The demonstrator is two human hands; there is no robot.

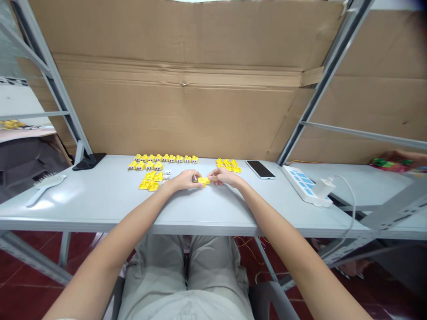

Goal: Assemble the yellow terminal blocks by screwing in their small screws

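Note:
Between my two hands, just above the middle of the table, is a small yellow plastic toy part (203,181). My left hand (187,180) is closed on its left end, with something small and dark showing by the fingertips. The fingers of my right hand (224,176) pinch its right end. To the left lie loose yellow parts (149,181) and small white pieces (167,172). Behind them, yellow toy pieces with dark spots (146,166) stand in two rows. A cluster of yellow parts (228,165) lies behind my right hand.
A phone (260,170) lies at the back right, beside a power strip (305,184) with a plugged-in charger (323,188). A hairbrush (46,186) rests at far left. Cardboard (187,120) walls the back between metal posts. Another person's hand (405,158) shows at far right.

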